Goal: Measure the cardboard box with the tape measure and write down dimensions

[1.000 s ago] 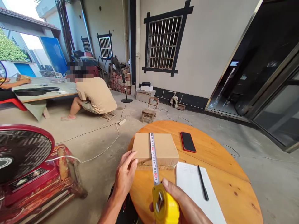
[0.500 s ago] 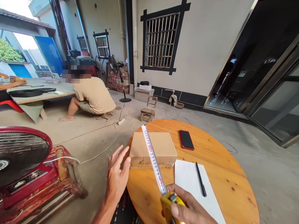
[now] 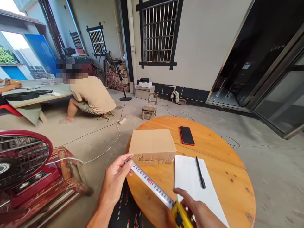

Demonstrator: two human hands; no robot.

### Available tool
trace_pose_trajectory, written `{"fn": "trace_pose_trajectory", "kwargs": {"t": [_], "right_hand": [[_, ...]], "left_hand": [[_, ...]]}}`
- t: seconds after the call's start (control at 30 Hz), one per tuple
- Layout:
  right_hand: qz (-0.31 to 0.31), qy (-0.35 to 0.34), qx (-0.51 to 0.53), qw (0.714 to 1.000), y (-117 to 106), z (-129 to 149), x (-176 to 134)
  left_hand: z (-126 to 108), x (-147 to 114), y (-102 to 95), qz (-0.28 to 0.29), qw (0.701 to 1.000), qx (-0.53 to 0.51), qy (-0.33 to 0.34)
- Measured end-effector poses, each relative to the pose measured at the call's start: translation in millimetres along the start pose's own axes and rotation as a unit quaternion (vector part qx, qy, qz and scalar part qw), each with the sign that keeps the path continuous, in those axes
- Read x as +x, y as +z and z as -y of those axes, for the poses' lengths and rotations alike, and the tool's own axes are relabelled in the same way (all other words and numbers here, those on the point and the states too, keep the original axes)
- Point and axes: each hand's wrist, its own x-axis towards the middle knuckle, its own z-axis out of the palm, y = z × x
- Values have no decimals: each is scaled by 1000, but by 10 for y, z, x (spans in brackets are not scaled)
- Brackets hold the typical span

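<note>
My left hand [image 3: 116, 177] pinches the free end of a tape measure's white blade [image 3: 152, 185], close to the near left corner of a cardboard box [image 3: 152, 142]. The yellow case of the tape measure [image 3: 181, 217] is in my right hand [image 3: 198, 205], low in the view and partly cut off by the bottom edge. Between my hands the blade slants down to the right, in front of the box, its numbers facing up. The box lies flat and closed on a round wooden table [image 3: 228, 171].
A phone [image 3: 187, 135] lies right of the box. Nearer me are white paper [image 3: 190, 177] and a black pen [image 3: 200, 172]. A red fan [image 3: 23, 167] stands at left. Beyond, a person in a tan shirt [image 3: 92, 95] sits by a long table; a small chair [image 3: 149, 107] stands ahead.
My left hand was open beside the box and has closed on the blade's end. The blade swung from lying across above the box to a lower slant in front of it.
</note>
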Motion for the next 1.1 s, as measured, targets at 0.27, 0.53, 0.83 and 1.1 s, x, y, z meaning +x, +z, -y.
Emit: {"fn": "trace_pose_trajectory", "kwargs": {"t": [0.27, 0.53, 0.83, 1.1], "right_hand": [[-59, -189, -268, 943, 39, 723, 332], [-116, -313, -389, 859, -258, 1070, 1178], [-63, -310, -424, 849, -295, 1138, 1759], [-240, -185, -345, 889, -902, 529, 978]], "left_hand": [[-168, -300, 541, 20, 989, 93, 114], [188, -188, 328, -138, 939, 233, 211], [367, 103, 348, -140, 956, 211, 147], [407, 289, 352, -115, 974, 169, 101]]}}
